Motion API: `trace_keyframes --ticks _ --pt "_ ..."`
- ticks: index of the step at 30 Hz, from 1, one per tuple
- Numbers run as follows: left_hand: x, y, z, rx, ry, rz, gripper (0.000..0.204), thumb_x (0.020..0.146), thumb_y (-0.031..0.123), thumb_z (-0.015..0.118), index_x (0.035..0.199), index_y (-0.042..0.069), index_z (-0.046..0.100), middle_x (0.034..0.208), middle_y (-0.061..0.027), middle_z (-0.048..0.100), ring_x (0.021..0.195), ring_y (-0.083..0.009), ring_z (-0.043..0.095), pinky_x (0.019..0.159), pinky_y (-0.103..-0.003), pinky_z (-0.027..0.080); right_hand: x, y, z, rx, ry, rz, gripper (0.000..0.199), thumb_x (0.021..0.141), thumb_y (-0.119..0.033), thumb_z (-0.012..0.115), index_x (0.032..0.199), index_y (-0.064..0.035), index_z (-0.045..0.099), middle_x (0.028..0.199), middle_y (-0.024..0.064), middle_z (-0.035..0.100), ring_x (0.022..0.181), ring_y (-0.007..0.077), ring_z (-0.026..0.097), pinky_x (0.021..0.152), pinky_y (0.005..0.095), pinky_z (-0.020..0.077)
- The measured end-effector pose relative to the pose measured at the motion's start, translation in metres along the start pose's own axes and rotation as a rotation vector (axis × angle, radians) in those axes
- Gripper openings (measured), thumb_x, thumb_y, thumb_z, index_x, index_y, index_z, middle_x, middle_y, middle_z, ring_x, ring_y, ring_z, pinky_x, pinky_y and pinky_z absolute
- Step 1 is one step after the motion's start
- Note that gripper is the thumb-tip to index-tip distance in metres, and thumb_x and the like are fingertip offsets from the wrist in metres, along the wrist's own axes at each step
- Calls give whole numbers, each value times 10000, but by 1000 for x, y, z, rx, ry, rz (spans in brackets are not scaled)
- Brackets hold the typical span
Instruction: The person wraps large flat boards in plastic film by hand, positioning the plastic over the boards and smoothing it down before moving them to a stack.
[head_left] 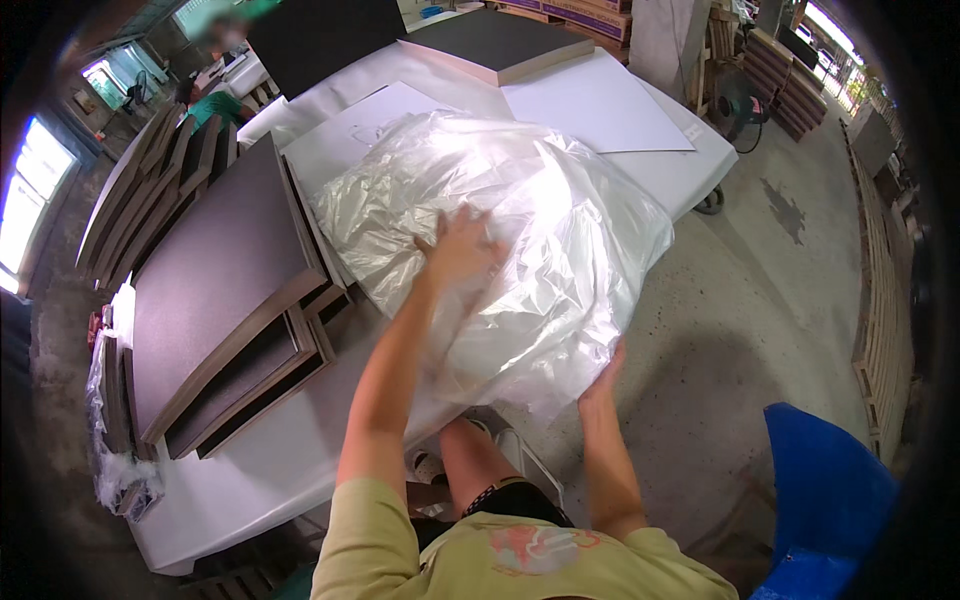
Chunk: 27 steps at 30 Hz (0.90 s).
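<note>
Two hands were on the bag: left hand spread flat on top, right hand pinching its near edge. Judged light, limp, slippery; best gripped at edges.

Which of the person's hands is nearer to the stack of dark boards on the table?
Left. The left hand lies flat on the clear plastic bag, just right of the stack of dark boards. The right hand grips the bag's lower edge, farther away.

Single head-worn fisheye view, looking steeply down

It sits close above the white-covered bench and the person's own forearms entering from the lower edge; the bent, dark rim probably hides the room's far corners.
</note>
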<state>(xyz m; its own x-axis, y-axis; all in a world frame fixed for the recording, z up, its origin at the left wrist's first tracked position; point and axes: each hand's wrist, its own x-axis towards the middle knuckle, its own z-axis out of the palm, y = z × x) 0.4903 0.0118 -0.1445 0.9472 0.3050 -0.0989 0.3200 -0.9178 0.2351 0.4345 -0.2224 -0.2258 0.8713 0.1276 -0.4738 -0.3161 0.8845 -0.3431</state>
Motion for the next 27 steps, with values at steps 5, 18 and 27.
trace_keyframes --ticks 5,18,27 --pt "-25 3 1 78 -2 115 577 804 491 421 1315 301 232 1406 -46 114 1276 -381 56 901 -697 92 9 -8 21 -509 -86 -99 542 775 -316 504 1227 -50 369 1166 100 453 1027 225 469 847 335 396" --pt "82 -41 -9 -384 137 157 528 826 492 394 1252 181 379 1319 -120 300 1211 -328 271 925 -549 239 80 14 151 -1008 -286 -515 537 720 -120 569 1205 8 378 1145 143 479 1023 227 474 863 305 368" --pt "-17 2 -81 -1280 21 5 500 742 386 620 982 -46 544 922 -164 564 881 -203 550 682 -312 449 10 46 201 -1443 -690 -731 460 759 -121 592 1184 -46 432 1088 97 517 968 196 512 797 305 415"
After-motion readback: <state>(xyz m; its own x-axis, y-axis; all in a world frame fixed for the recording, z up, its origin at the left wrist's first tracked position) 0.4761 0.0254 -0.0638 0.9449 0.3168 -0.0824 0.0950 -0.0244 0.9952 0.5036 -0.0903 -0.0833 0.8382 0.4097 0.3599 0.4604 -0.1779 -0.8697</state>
